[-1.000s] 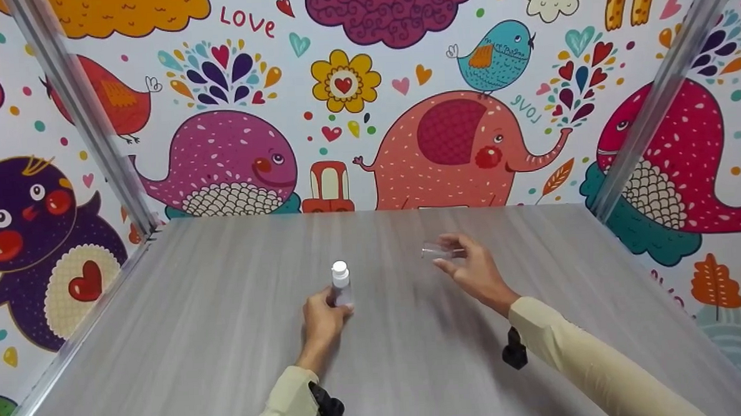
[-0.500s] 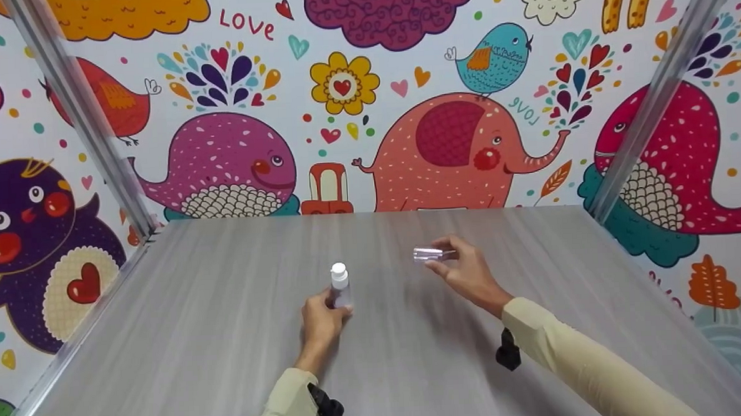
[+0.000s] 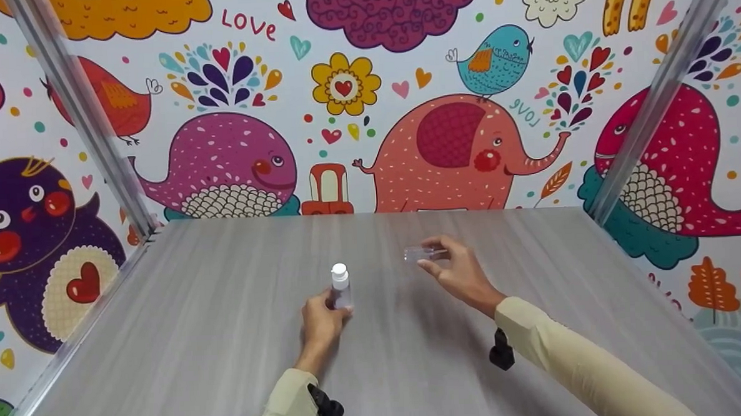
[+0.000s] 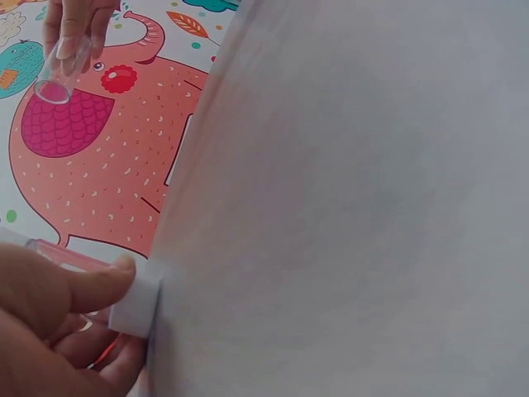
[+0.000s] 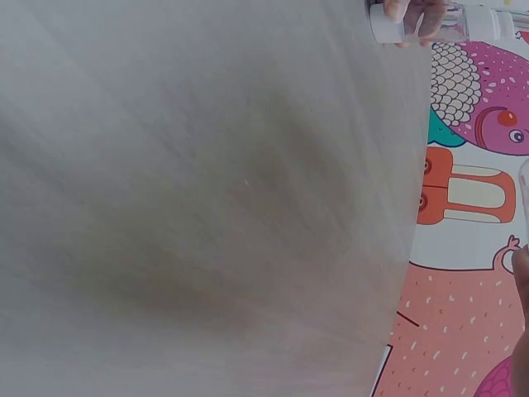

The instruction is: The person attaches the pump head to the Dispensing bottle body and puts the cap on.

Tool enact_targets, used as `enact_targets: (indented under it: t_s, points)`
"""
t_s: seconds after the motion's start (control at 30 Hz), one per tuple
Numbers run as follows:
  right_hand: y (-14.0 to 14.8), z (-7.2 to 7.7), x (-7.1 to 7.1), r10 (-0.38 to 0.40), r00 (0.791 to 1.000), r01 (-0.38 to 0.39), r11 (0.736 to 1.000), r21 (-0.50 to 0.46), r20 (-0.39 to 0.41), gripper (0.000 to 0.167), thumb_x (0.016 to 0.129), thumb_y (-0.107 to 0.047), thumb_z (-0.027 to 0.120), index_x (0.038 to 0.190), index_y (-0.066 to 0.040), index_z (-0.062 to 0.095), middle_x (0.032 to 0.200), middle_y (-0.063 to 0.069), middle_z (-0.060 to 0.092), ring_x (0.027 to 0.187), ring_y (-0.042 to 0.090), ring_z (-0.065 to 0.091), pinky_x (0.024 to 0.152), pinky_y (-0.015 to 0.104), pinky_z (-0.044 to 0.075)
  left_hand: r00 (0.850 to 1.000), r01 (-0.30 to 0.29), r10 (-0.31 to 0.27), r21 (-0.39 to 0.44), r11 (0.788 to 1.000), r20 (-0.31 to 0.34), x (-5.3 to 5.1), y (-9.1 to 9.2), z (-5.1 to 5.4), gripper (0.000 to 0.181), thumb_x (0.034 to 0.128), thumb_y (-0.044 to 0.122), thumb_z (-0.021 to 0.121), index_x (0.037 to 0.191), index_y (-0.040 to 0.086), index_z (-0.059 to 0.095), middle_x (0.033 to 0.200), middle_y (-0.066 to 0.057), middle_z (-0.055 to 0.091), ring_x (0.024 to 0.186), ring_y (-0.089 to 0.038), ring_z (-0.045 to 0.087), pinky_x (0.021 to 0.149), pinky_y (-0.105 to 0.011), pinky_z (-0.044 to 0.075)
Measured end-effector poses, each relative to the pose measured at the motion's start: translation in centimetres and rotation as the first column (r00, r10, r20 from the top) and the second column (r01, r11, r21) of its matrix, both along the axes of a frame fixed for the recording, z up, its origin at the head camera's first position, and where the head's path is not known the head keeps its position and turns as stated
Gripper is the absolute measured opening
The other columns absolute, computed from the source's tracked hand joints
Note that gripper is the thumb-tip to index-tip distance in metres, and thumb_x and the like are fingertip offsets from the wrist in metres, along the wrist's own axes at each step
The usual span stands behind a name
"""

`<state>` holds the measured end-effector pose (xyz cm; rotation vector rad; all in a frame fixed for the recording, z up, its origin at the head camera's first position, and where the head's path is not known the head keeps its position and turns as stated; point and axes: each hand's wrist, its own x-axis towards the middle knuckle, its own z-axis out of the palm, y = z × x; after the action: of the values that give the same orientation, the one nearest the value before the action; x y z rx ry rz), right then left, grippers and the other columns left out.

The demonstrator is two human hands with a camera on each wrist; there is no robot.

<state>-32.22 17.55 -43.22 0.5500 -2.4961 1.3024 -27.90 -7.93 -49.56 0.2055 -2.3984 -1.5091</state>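
A small clear bottle [image 3: 342, 297] with a white top stands upright on the table, its lower part gripped by my left hand [image 3: 321, 319]. The left wrist view shows the bottle's white base [image 4: 135, 306] between the thumb and fingers. To the right, above the table, my right hand [image 3: 464, 276] pinches a clear tube-like cap [image 3: 416, 254] between thumb and fingers. The cap lies roughly level, one end pointing left toward the bottle but apart from it. In the left wrist view the cap [image 4: 56, 87] shows a round open end. At the right wrist view's edge, the cap is mostly cut off.
Both hands are over a grey wood-grain table [image 3: 226, 339]. Behind it stands a wall [image 3: 396, 75] printed with cartoon animals. Metal posts [image 3: 85, 120] rise at the table's far corners. A black wrist device [image 3: 502, 352] hangs below the right sleeve.
My right hand has moved a little left with the clear cap, closing some of the distance to the bottle. The left hand and bottle have stayed in place.
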Motion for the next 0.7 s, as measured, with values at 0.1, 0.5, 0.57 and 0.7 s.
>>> enact_targets:
  t_s: [0.1,0.5,0.57,0.7]
  points:
    - [-0.2,-0.1,0.1,0.019,1.0,-0.019,1.0,-0.007,-0.012,0.034,0.089,-0.015,0.075,0.121,-0.01,0.065,0.12,0.007,0.068,0.113,0.031,0.067,0.097,0.044,0.054,1.0,0.0,0.0,-0.001,1.0,0.009,0.1,0.0,0.0,0.023,0.0766,0.0,0.079,0.099,-0.003,0.073,0.098,-0.022,0.075,0.09,-0.03,0.069,0.082,-0.047,0.053]
    - [-1.1,0.2,0.1,0.041,0.999,-0.041,0.999,-0.004,-0.008,0.034,0.088,-0.015,0.076,0.121,-0.018,0.067,0.116,0.004,0.061,0.11,0.016,0.065,0.101,0.038,0.052,1.0,0.001,-0.001,0.004,1.0,0.025,0.0,0.1,-0.1,0.03,0.0779,-0.001,0.078,0.107,-0.004,0.073,0.107,-0.024,0.074,0.103,-0.037,0.07,0.093,-0.052,0.052]
    - [-1.1,0.2,0.1,0.048,0.999,-0.048,0.999,-0.002,-0.017,0.034,0.088,-0.014,0.076,0.121,-0.017,0.067,0.116,0.005,0.061,0.11,0.017,0.065,0.1,0.038,0.052,0.999,-0.002,0.001,0.003,1.0,0.033,0.0,0.1,-0.1,0.03,0.0782,0.0,0.077,0.108,-0.003,0.073,0.108,-0.024,0.074,0.103,-0.037,0.07,0.093,-0.052,0.051]
    - [-1.2,0.4,0.0,0.064,0.997,-0.064,0.998,-0.002,-0.043,0.035,0.088,-0.012,0.075,0.122,-0.015,0.066,0.117,0.009,0.062,0.111,0.019,0.065,0.101,0.038,0.052,0.999,-0.004,0.003,0.002,1.0,0.032,0.1,0.1,0.0,0.029,0.0778,0.0,0.077,0.107,-0.003,0.073,0.107,-0.024,0.074,0.102,-0.036,0.07,0.092,-0.052,0.052]
